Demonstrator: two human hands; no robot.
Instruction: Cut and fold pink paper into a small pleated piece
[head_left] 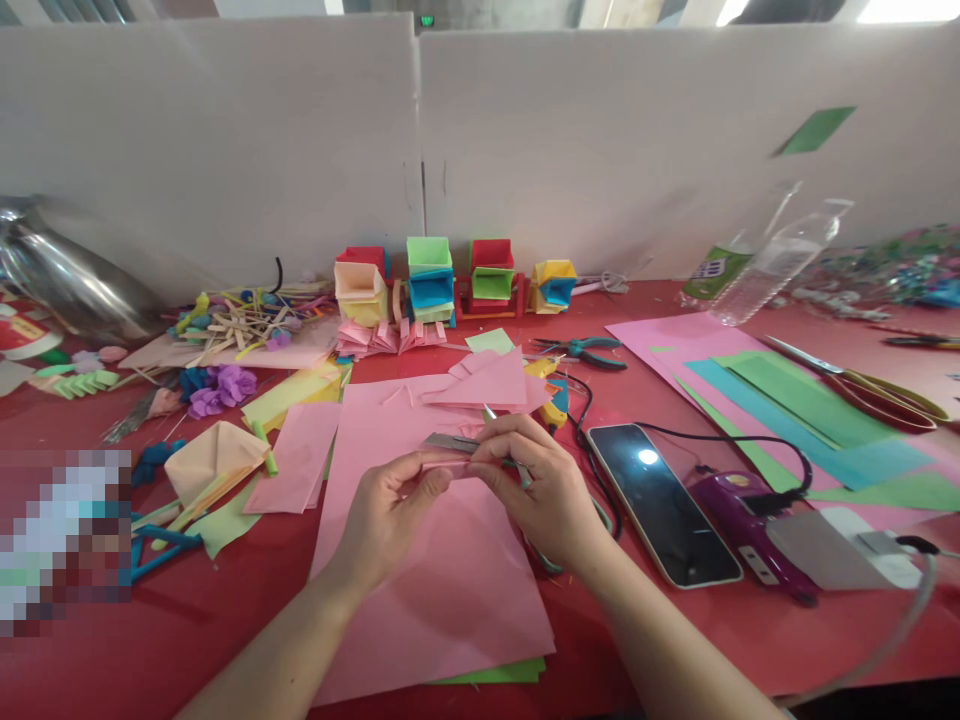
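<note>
My left hand [390, 510] pinches a small folded piece of pink paper [450, 468] above a large pink sheet [442, 570]. My right hand [536, 480] is closed around a pair of scissors with greenish handles, mostly hidden by the fingers. One scissor blade [446, 441] points left, just above the small paper. The thumb of my right hand also meets the paper's right end. Beyond my hands lie pink paper pieces [491, 380] and a yellow glue gun [555, 405], partly covered.
Folded paper boxes [427, 285] stand along the white partition [225, 150]. Right of my hands are a phone [660, 505], a purple glue gun [739, 500], large scissors [855, 380] and plastic bottles [780, 260]. Black-jawed pliers [592, 350] lie behind. Paper flowers [225, 390] and a metal jug [75, 275] are left.
</note>
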